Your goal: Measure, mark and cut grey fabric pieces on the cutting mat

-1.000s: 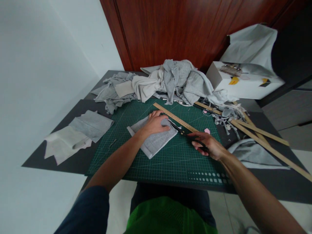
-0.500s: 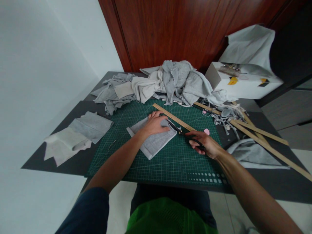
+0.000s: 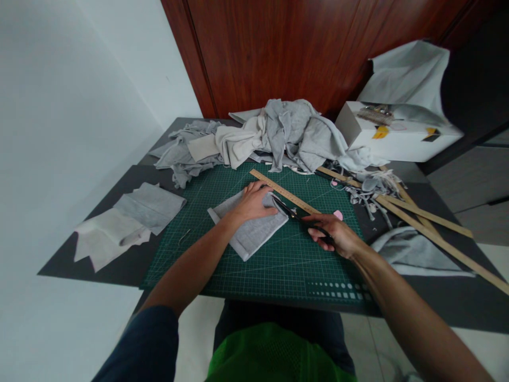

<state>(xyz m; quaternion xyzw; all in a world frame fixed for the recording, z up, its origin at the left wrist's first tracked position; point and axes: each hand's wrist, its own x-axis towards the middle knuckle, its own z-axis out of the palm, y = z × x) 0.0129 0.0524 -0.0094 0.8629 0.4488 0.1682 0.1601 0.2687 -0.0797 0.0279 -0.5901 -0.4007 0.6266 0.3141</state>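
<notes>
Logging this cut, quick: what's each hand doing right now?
Left hand: open, flat on the grey cloth.
Right hand: closed on the scissors.

You face a dark counter point(image 3: 131, 178) set against a white wall point(image 3: 59, 106) on your left and reddish-brown wooden panelling point(image 3: 286, 48) ahead, with pale floor tiles point(image 3: 489, 254) showing at right under soft, even light.

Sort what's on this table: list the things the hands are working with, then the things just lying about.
In use:
left hand pressing the grey fabric piece
right hand gripping the scissors
cutting mat

Lying about:
wooden ruler
fabric heap
folded pieces
long wooden sticks
white box
</notes>
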